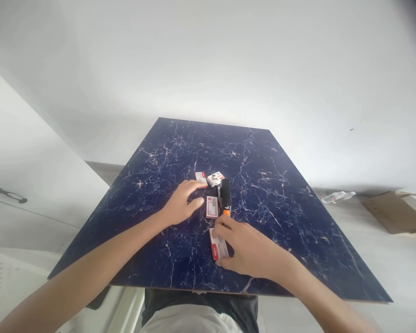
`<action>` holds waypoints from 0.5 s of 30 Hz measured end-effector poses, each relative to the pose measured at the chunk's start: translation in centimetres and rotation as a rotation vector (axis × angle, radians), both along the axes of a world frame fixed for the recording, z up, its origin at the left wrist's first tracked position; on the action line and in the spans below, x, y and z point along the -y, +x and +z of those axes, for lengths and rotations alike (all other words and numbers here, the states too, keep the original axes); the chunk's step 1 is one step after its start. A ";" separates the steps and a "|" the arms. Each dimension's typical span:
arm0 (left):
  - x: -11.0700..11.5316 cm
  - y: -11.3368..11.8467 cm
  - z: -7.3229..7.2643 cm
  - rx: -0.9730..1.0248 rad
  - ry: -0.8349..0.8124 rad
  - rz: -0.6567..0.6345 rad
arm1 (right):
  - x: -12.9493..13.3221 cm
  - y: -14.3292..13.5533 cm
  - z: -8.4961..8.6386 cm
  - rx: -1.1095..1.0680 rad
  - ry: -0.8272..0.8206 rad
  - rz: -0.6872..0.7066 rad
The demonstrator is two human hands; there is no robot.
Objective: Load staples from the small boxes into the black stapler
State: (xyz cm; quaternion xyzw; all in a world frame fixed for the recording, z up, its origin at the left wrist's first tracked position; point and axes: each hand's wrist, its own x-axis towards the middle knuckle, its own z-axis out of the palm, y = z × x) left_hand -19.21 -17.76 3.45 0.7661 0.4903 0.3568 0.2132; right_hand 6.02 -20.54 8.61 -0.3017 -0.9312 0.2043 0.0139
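My right hand has its fingers and thumb around a small red-and-white box lying near the table's front edge. My left hand is open, its index finger and thumb apart. The index fingertip is close to a red-and-white packet. Between the hands lies a flat white card or box with a red border. Just right of it is a long black object with an orange part; its kind is unclear, and my right fingers cover its near end. A white box with a dark printed picture sits behind.
The dark blue marble-patterned table has its far edge near a white wall. On the floor to the right are a clear plastic bottle and a cardboard box. A white cabinet door with a dark handle stands at left.
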 end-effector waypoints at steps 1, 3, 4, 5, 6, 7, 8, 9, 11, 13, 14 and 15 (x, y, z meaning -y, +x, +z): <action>-0.2 -0.3 0.0 0.057 -0.012 0.068 | -0.4 -0.6 0.2 -0.031 0.064 0.006; -0.7 -0.7 -0.3 0.176 -0.053 0.201 | -1.7 -1.8 0.2 -0.110 0.247 -0.020; -1.0 -0.8 -0.5 0.241 -0.078 0.253 | -2.4 -2.4 0.1 -0.135 0.344 -0.044; -1.2 -0.9 -0.8 0.301 -0.103 0.291 | -3.1 -2.9 -0.2 -0.142 0.412 -0.055; -1.5 -1.0 -1.0 0.352 -0.122 0.320 | -3.7 -3.3 -0.4 -0.126 0.442 -0.049; -1.6 -1.1 -1.2 0.390 -0.134 0.341 | -4.2 -3.6 -0.6 -0.100 0.452 -0.038; -1.7 -1.2 -1.3 0.413 -0.140 0.355 | -4.6 -3.7 -0.6 -0.071 0.447 -0.022; -1.7 -1.3 -1.3 0.421 -0.144 0.357 | -4.8 -3.7 -0.5 -0.049 0.439 -0.008; -1.5 -1.6 -1.1 0.386 -0.138 0.293 | -5.1 -3.6 0.4 -0.043 0.419 0.013; -1.0 -1.8 -0.7 0.243 -0.110 0.094 | -5.6 -3.6 1.8 -0.088 0.384 0.007; -0.8 -1.8 -0.4 0.136 -0.089 -0.029 | -6.1 -3.6 2.4 -0.117 0.367 -0.033; -0.6 -1.7 -0.3 0.024 -0.069 -0.136 | -6.8 -3.8 2.9 -0.136 0.355 -0.101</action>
